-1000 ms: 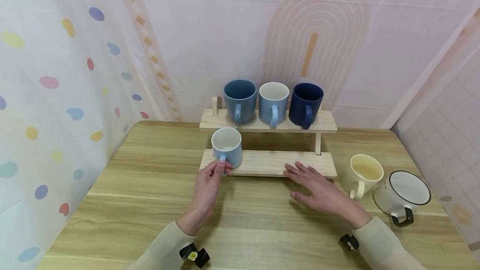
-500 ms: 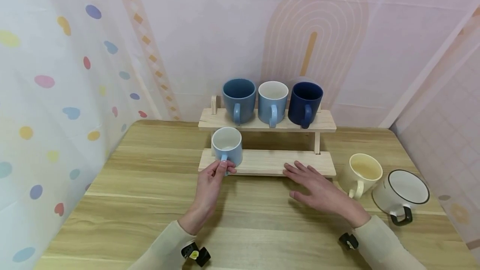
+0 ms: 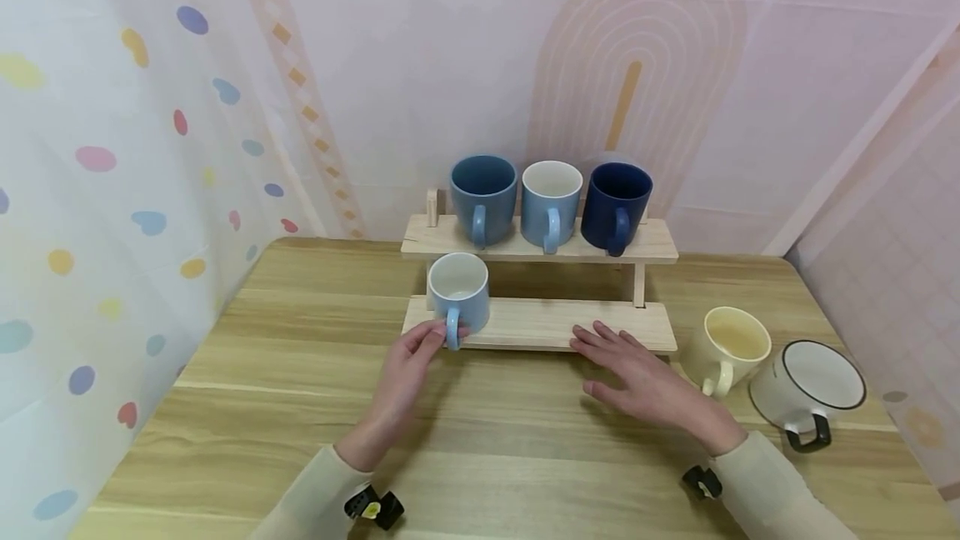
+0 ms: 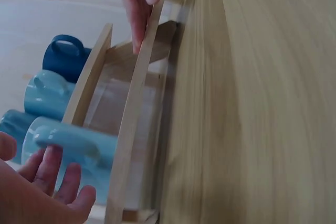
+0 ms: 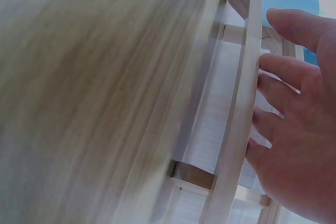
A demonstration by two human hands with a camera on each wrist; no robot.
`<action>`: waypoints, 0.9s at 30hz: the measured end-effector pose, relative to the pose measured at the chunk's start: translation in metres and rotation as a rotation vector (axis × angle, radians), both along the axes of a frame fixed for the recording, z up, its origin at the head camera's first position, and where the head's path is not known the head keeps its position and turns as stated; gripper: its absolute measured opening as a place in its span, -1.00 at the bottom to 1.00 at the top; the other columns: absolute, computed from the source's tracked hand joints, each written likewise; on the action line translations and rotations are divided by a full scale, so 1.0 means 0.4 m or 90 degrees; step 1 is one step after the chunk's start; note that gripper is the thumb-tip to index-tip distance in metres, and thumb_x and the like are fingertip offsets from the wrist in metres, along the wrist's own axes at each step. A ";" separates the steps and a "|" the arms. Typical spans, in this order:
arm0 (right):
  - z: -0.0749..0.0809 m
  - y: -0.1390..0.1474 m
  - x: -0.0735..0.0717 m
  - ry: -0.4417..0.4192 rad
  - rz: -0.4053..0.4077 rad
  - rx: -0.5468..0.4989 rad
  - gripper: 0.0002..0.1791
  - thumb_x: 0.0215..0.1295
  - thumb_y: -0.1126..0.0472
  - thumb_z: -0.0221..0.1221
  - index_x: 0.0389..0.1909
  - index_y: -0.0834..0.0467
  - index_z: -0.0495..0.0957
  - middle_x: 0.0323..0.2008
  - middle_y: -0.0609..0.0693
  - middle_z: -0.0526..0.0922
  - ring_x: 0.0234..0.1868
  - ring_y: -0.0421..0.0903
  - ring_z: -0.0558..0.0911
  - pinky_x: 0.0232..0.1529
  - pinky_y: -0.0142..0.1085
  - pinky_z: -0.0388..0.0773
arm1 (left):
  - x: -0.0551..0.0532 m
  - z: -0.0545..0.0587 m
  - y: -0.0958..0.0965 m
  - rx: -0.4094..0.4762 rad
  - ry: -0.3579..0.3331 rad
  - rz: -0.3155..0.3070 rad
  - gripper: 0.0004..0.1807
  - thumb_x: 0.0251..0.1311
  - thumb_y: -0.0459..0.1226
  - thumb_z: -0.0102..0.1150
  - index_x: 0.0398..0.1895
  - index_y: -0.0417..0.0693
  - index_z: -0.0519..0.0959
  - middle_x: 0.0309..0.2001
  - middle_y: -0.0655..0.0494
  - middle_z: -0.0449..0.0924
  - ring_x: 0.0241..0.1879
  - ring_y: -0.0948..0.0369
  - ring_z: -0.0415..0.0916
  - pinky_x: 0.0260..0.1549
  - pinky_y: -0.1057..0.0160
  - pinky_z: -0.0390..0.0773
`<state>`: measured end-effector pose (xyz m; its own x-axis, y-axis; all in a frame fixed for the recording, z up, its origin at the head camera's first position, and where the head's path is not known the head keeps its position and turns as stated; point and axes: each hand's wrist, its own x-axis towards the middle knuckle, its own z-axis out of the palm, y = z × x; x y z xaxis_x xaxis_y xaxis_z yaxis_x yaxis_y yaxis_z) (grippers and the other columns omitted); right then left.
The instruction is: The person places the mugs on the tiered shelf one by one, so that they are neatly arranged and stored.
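A light blue mug [image 3: 467,307] with a white inside stands upright at the left end of the lower shelf [image 3: 555,325] of a two-tier wooden rack. My left hand [image 3: 408,357] is right at its handle. In the left wrist view the fingers [image 4: 47,171] are loosely bent beside the handle, the thumb apart from it. My right hand [image 3: 637,377] lies spread, its fingertips resting on the front edge of the lower shelf, right of the middle. In the right wrist view its fingers [image 5: 278,90] touch that edge.
On the upper shelf [image 3: 420,238] stand a grey-blue mug [image 3: 491,207], a light blue mug [image 3: 536,211] and a navy mug [image 3: 600,211], handles forward. Beside my right forearm, on the wooden table [image 3: 525,457], are a cream mug [image 3: 705,357] and a white mug [image 3: 780,394] with black rim and handle.
My left hand has loosened its pinch on the light blue mug's handle and drawn slightly left and back from it. The mug stays on the lower shelf; my right hand keeps its place.
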<state>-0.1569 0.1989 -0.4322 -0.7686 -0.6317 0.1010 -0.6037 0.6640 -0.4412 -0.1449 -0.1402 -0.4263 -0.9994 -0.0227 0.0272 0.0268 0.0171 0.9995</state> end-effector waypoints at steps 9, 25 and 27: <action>-0.003 0.000 0.000 0.002 -0.001 -0.001 -0.34 0.48 0.08 0.23 0.50 0.24 0.36 0.55 0.12 0.27 0.58 0.24 0.14 0.52 0.26 0.02 | -0.009 0.032 -0.097 -0.163 0.129 0.029 -0.60 0.62 -0.15 -0.04 0.26 -0.23 0.57 0.21 -0.13 0.62 0.33 0.04 0.43 0.32 -0.01 0.37; -0.001 0.002 0.002 0.005 -0.005 -0.004 -0.35 0.52 0.03 0.18 0.50 0.25 0.36 0.55 0.13 0.26 0.58 0.23 0.15 0.53 0.22 0.03 | -0.197 0.049 -0.172 -0.519 0.337 -0.056 -0.24 0.63 0.14 -0.32 0.59 -0.24 0.20 0.63 -0.09 0.05 0.62 -0.09 -0.08 0.54 -0.18 -0.02; 0.002 -0.001 0.002 0.010 -0.016 -0.015 -0.37 0.52 0.04 0.18 0.48 0.25 0.38 0.54 0.14 0.28 0.57 0.24 0.17 0.52 0.21 0.07 | -0.206 0.046 -0.176 -0.537 0.330 -0.067 -0.19 0.62 0.19 -0.39 0.59 -0.26 0.17 0.63 -0.11 0.02 0.62 -0.11 -0.11 0.54 -0.19 -0.05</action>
